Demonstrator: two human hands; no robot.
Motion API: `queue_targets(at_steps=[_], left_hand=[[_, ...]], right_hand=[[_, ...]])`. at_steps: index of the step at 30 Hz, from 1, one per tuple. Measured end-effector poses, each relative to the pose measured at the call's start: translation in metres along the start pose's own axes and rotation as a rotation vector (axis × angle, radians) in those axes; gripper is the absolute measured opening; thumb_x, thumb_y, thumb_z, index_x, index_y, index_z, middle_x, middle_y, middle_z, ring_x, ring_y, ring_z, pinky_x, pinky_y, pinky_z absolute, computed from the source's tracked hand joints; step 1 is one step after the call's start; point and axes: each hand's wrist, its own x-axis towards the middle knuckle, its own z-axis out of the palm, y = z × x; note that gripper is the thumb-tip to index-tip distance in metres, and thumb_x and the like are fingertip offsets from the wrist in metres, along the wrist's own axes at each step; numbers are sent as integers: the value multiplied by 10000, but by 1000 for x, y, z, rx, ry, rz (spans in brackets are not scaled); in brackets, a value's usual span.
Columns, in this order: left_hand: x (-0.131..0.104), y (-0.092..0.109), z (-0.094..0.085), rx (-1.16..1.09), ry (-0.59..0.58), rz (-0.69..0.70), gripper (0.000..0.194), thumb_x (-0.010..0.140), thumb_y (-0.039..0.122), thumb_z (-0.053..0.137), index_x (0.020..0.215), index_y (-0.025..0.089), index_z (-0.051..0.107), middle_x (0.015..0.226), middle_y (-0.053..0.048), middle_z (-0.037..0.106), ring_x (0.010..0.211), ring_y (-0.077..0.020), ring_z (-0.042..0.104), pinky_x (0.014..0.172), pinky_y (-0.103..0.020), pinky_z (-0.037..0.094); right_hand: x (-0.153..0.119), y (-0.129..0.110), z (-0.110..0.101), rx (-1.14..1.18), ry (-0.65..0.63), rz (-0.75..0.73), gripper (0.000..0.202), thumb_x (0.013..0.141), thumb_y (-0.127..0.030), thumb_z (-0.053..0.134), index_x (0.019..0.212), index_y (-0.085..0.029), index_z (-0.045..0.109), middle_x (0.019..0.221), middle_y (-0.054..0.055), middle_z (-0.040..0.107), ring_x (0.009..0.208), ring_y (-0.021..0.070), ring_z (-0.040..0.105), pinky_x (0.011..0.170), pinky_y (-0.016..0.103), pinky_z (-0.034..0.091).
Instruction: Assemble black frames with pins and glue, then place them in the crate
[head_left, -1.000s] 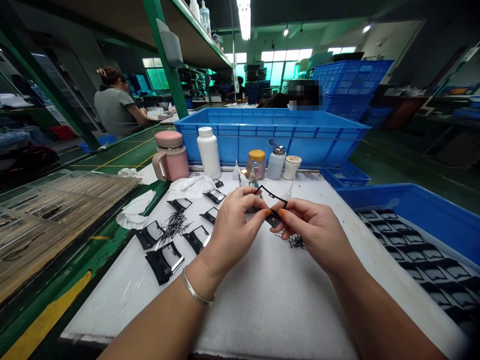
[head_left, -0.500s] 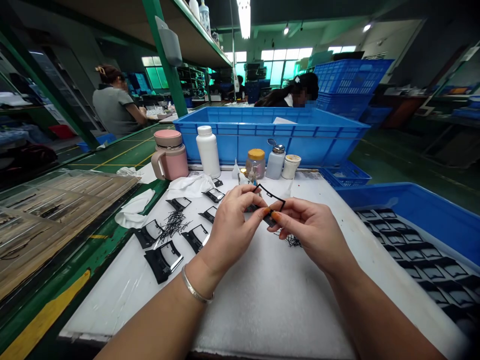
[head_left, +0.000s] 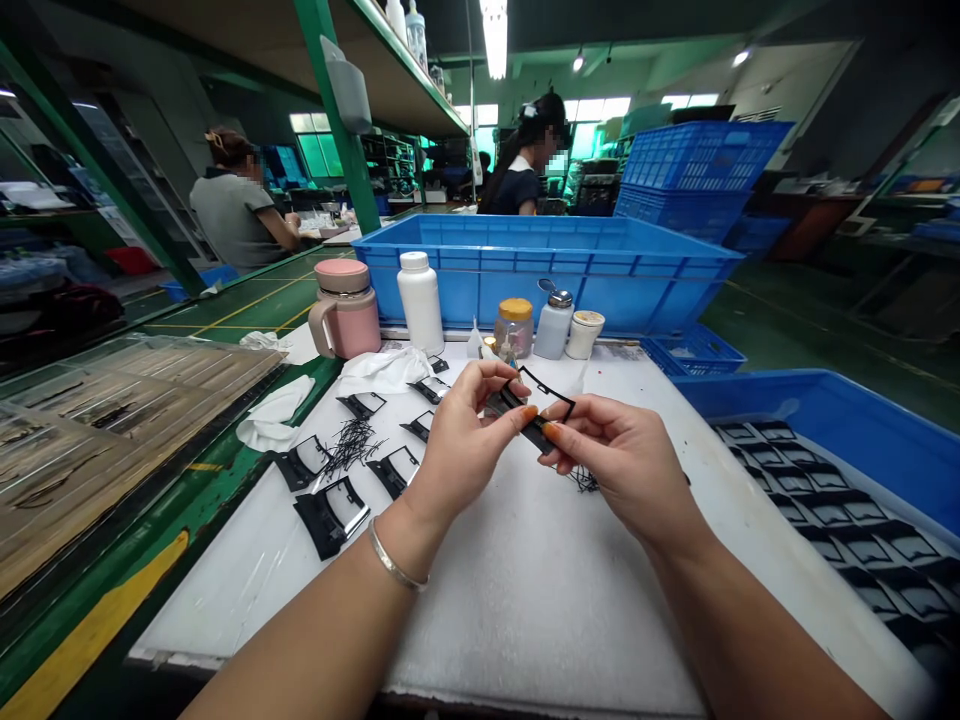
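Note:
Between my two hands, above the white tabletop (head_left: 525, 580), is a black plastic frame (head_left: 537, 434) with a rectangular opening. My left hand (head_left: 472, 440) is closed on its left side, thumb on the near face. The fingers of my right hand (head_left: 619, 455) pinch its right end; whether they also hold a small part is hidden. To the left lie several similar black frames (head_left: 330, 520) around a pile of thin black strips (head_left: 352, 447). More black strips (head_left: 583, 480) lie partly behind my right hand.
A blue crate (head_left: 540, 285) stands behind a pink mug (head_left: 346, 310), a white bottle (head_left: 422, 305), a yellow-lidded jar (head_left: 514, 325) and a pump bottle (head_left: 554, 325). Rows of black frames fill a blue bin (head_left: 810, 400) at right. White cloths (head_left: 386, 370) lie at left. Co-workers (head_left: 525, 165) are beyond.
My hands keep hold of the black frame, and its face shows a little more between them. The co-worker behind the crate has risen from a bent posture. The view has shifted slightly.

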Motion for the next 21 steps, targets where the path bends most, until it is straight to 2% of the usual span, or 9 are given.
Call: queue_targets(at_steps=[2,5,12,21], left_hand=[[2,-1,-1,-117,-15,-48,304,820,175,651,1083,197,499,921,-34,606,832,-152,581,634,-232,485],[3,-2,-2,-168,-10,-71,328,805,175,671,1086,189,504,864,-20,596,760,-129,562,589,-211,470],[4,-4,-5,-129,27,-43,338,800,191,684,1094,178,517,845,-22,611,740,-127,565,580,-209,482],[2,1,-2,-54,57,-10,345,790,192,680,1095,173,520,844,-34,616,776,-146,581,584,-209,486]], right_hand=[[-1,0,1,8,-10,-1,141,787,-276,726,840,-148,698,642,14,675,583,139,678,513,192,512],[-2,2,1,25,-13,2,141,787,-276,727,853,-154,704,652,14,679,594,143,682,518,196,517],[2,6,-2,107,-81,79,164,789,-251,706,932,-171,719,812,47,736,676,153,700,576,218,542],[1,5,1,74,-12,78,164,757,-207,690,910,-155,717,763,42,726,630,147,684,577,233,540]])
